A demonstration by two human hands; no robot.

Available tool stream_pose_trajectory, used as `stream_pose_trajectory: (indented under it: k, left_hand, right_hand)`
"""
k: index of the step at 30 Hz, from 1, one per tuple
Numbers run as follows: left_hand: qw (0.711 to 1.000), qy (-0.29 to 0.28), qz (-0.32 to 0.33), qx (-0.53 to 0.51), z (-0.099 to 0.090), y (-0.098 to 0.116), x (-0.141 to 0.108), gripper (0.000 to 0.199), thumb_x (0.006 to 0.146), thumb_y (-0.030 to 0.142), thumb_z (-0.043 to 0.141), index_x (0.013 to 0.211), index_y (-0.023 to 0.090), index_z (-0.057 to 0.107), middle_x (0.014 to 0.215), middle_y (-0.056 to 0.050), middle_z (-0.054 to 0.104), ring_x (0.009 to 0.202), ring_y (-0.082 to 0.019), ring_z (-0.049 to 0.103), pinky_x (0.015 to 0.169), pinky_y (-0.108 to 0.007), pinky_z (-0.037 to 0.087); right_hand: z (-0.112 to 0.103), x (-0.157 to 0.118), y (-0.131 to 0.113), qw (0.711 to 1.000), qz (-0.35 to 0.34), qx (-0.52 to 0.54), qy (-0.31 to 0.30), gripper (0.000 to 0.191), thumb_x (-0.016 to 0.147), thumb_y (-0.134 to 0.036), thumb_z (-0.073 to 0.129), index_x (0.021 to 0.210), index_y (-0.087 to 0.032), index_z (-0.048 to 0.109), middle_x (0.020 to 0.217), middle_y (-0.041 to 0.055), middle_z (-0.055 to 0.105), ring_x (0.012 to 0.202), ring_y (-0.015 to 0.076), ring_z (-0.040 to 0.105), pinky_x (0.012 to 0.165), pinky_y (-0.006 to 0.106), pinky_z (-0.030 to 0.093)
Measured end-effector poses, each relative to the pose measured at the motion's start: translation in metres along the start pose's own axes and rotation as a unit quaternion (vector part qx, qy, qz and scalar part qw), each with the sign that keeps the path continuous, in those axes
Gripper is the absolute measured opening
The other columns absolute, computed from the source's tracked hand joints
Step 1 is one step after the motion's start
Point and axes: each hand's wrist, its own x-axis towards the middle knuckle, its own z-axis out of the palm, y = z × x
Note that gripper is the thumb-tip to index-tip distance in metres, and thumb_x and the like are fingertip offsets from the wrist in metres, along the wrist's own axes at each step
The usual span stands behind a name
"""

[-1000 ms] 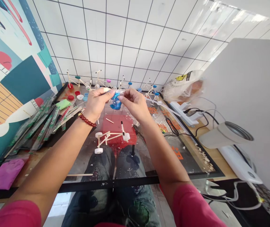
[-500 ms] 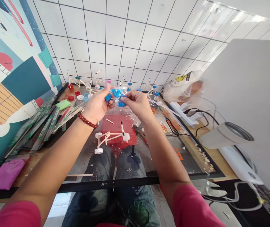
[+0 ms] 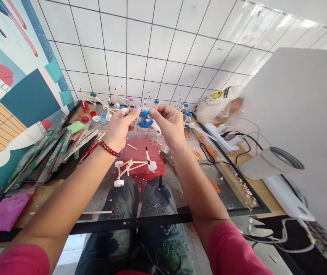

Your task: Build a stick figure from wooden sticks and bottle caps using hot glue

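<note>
Both hands hold a small clear bag with blue material (image 3: 144, 119) in it, above the back part of the glass-topped table. My left hand (image 3: 122, 124), with a red bead bracelet at the wrist, pinches the bag's left top edge. Its right top edge is between the thumb and fingers of my right hand (image 3: 167, 121). Below them, a small stick-built vehicle with white wheels (image 3: 131, 165) stands on the glass. A short loose stick (image 3: 132, 146) lies just behind it. Whether my left hand also holds a blue lump is hidden.
Similar stick models (image 3: 117, 100) line the back edge. Wrapped sticks (image 3: 50, 149) and a purple packet (image 3: 5, 212) lie left. Pliers (image 3: 167, 160), a power strip (image 3: 222, 137), cables and a grey lamp-like cylinder (image 3: 269, 162) are on the right.
My left hand has turned and moved slightly right, and the blue lump at its fingers no longer shows. The bag now hangs by its top edge between both hands.
</note>
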Motion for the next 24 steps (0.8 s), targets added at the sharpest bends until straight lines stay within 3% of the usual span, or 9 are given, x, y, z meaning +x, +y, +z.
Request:
stream_pose_trajectory:
  k: [4,9,14,20,24]
  left_hand:
    - [1.000,0.023,0.006,-0.001,0.001,-0.003,-0.001,0.041,0.060,0.037,0.094,0.061,0.018,0.057,0.055,0.007,0.051,0.044,-0.004,0.041,0.044,-0.022,0.033]
    - [1.000,-0.001,-0.003,-0.030,0.001,0.001,-0.002,0.028,0.058,0.028,0.091,0.064,0.018,0.066,0.058,0.005,0.056,0.048,-0.005,0.044,0.046,-0.020,0.036]
    - [0.999,-0.012,0.037,0.004,-0.003,0.004,0.000,0.016,0.062,0.021,0.087,0.065,0.019,0.071,0.064,0.002,0.062,0.055,-0.007,0.050,0.050,-0.021,0.038]
    - [0.995,-0.024,0.061,0.077,-0.005,0.000,0.000,0.013,0.066,0.016,0.079,0.057,0.017,0.069,0.056,0.001,0.056,0.051,-0.008,0.045,0.050,-0.022,0.036]
    - [0.985,-0.010,0.103,0.139,-0.004,-0.002,-0.003,0.017,0.070,0.020,0.075,0.055,0.019,0.067,0.054,0.002,0.054,0.052,-0.010,0.044,0.051,-0.024,0.035]
  right_hand:
    - [0.008,-0.008,-0.006,0.992,-0.081,-0.085,0.042,0.019,0.089,-0.043,0.068,0.084,-0.024,0.066,0.090,0.0036,0.070,0.089,0.0185,0.064,0.090,0.038,0.053]
    - [0.010,-0.014,-0.012,0.981,-0.136,-0.137,-0.002,0.012,0.085,-0.034,0.071,0.083,-0.025,0.064,0.093,0.0035,0.071,0.095,0.0200,0.064,0.094,0.039,0.051]
    - [0.008,-0.009,-0.009,0.996,-0.063,-0.050,-0.025,0.028,0.080,-0.045,0.076,0.087,-0.022,0.062,0.088,0.0025,0.069,0.083,0.0164,0.064,0.083,0.034,0.054]
    - [0.009,-0.004,-0.001,0.998,0.015,-0.059,0.004,0.022,0.088,-0.041,0.063,0.080,-0.021,0.060,0.072,-0.0014,0.060,0.068,0.0129,0.060,0.066,0.029,0.048]
    - [0.011,-0.005,-0.003,0.998,0.016,-0.050,0.030,0.018,0.084,-0.035,0.068,0.082,-0.022,0.055,0.076,-0.0023,0.060,0.063,0.0105,0.056,0.063,0.028,0.047]
